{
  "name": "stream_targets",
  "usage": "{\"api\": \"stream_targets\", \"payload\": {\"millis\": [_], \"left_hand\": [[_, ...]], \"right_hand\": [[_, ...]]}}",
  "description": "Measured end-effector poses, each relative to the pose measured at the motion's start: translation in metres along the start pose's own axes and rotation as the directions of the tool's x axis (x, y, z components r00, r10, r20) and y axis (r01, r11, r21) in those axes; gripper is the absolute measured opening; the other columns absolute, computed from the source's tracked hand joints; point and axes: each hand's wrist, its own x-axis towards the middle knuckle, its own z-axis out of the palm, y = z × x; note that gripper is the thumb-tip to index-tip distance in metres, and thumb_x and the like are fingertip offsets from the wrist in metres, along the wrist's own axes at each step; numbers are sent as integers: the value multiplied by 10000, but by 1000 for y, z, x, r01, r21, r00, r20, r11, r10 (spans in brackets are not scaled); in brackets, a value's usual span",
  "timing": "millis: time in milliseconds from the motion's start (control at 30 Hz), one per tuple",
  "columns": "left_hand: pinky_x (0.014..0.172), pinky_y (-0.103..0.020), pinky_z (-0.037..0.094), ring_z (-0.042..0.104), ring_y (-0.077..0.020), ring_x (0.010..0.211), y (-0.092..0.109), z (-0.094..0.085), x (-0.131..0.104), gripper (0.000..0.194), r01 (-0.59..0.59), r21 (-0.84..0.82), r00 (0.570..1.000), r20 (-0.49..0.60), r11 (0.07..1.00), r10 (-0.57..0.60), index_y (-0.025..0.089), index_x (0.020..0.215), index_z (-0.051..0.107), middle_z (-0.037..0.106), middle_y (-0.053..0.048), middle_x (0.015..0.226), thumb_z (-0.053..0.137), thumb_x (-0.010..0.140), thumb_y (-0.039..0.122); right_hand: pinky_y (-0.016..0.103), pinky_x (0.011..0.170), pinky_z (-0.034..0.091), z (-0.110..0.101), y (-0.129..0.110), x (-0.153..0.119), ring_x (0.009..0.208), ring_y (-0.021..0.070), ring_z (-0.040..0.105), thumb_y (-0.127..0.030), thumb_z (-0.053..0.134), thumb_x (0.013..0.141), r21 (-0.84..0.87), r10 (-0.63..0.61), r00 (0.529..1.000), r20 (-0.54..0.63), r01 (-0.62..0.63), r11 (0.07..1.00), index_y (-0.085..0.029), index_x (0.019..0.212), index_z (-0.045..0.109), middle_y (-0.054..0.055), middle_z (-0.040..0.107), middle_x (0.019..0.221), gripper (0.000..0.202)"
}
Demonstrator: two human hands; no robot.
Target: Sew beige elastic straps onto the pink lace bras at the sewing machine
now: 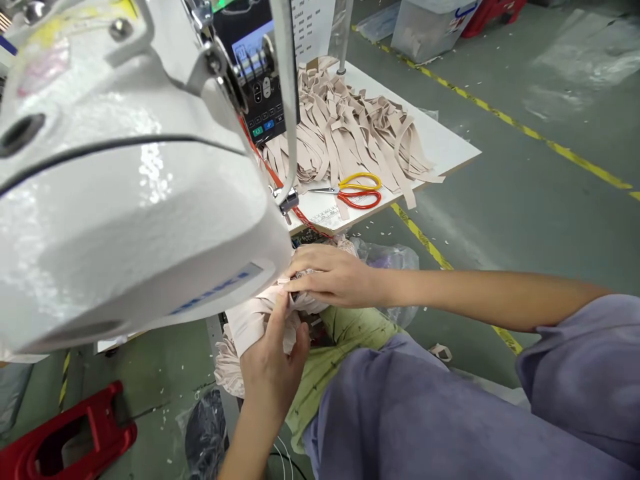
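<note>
Close under the head of a white sewing machine (200,220), both of my hands work on a gathered piece of pale beige fabric (250,323). My left hand (273,360) comes from below, its index finger and thumb bent round the fabric's folds. From the right, my right hand (340,275) lies over the bunched cloth, its fingers curled and pressed onto it. The fingertips of both hands nearly meet. Needle and presser foot are hidden behind the machine head. More ruffled beige fabric (229,363) hangs below the left edge.
On the white tabletop (450,150) lie a heap of beige fabric strips (350,127) and scissors (361,191) with yellow and red handles. A control panel (260,73) stands behind the machine. Red plastic stool (105,427) lower left; clear bin (425,30) at the back.
</note>
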Motion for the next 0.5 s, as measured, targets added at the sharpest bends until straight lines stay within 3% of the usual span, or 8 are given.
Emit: {"api": "stream_targets", "payload": {"millis": [100,167,233,300,367,433,500], "left_hand": [[432,-204,372,530,-58,426,-14,-8,2,521,-59,-82,995,77,995,65,243,1429,505,736,-77,1114,599,921,312],[492,-195,422,603,-84,527,-24,-13,6,515,-140,-85,982,116,987,149,278,1440,495,732,-63,1109,585,933,295],[594,-208,472,675,-135,682,-29,-16,10,518,-216,-15,971,106,976,216,305,1441,497,744,-47,1048,584,931,265],[644,-226,483,694,-174,773,-29,-15,13,530,-234,67,971,72,970,229,312,1434,507,752,-40,973,596,916,244],[582,-225,454,691,-181,765,-24,-14,14,538,-196,97,980,65,976,190,308,1429,513,749,-41,958,609,902,256],[483,-224,384,671,-162,677,-17,-12,13,532,-131,93,989,87,987,123,306,1425,511,743,-33,953,604,902,269],[434,-228,333,629,-140,569,-8,-11,13,518,-55,79,991,123,995,45,303,1419,508,740,-14,894,593,909,279]], "right_hand": [[353,967,468,0,2,2,1056,183,575,-119,546,914,-109,-66,997,-34,62,992,-230,1019,683,37,704,1019,205],[352,948,464,-2,1,5,1036,189,567,-132,566,907,-150,-71,997,-39,64,987,-230,950,693,30,701,996,167],[364,926,457,-4,-3,5,1000,190,566,-128,554,906,-130,-14,1000,-24,11,991,-236,939,705,35,682,982,189],[353,872,465,-5,-6,2,937,178,567,-143,531,918,20,134,991,12,-134,991,-240,989,713,44,644,953,218],[297,759,480,-2,-6,-3,816,144,563,-219,506,958,287,380,920,93,-390,875,-234,1133,670,36,602,912,241],[241,623,461,7,-2,-4,668,106,524,-329,482,988,514,591,778,214,-604,609,-214,1311,538,13,573,881,347],[233,585,452,18,5,1,604,91,489,-393,503,975,607,691,677,251,-667,432,-196,1374,442,2,562,886,450]]}}
